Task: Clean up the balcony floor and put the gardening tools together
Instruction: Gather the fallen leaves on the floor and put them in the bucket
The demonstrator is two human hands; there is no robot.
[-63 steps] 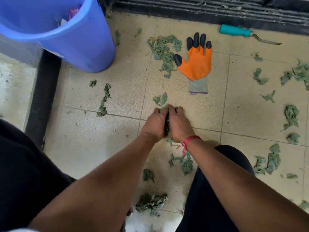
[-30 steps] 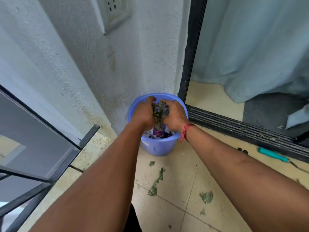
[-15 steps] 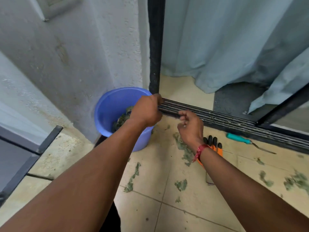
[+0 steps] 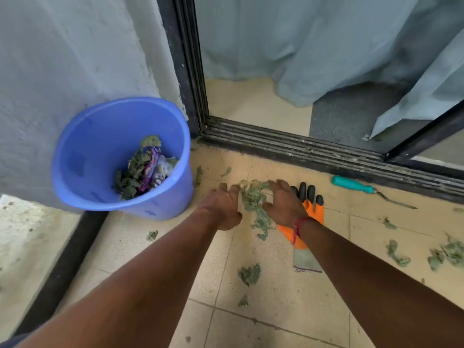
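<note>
A pile of dry green leaves [image 4: 253, 200] lies on the tiled floor just right of the blue bucket [image 4: 75, 136]. My left hand [image 4: 222, 207] lies against the pile's left side and my right hand [image 4: 283, 202] against its right side, fingers pointing forward along the floor. The bucket holds leaves and purple scraps. An orange glove with black fingertips [image 4: 315, 212] lies flat on the floor, partly under my right hand and wrist. A teal-handled hand tool [image 4: 351, 185] lies by the door track.
The black sliding-door track [image 4: 301, 151] runs behind the glove and tool, with a curtain [image 4: 326, 59] beyond it. Several loose leaves [image 4: 249, 274] are scattered over the tiles, more at the right [image 4: 447, 252]. A dark strip [image 4: 62, 267] borders the floor at the left.
Both hands have come down from beside the bucket to the floor and now flank the leaf pile beside the glove. The view has tilted downward.
</note>
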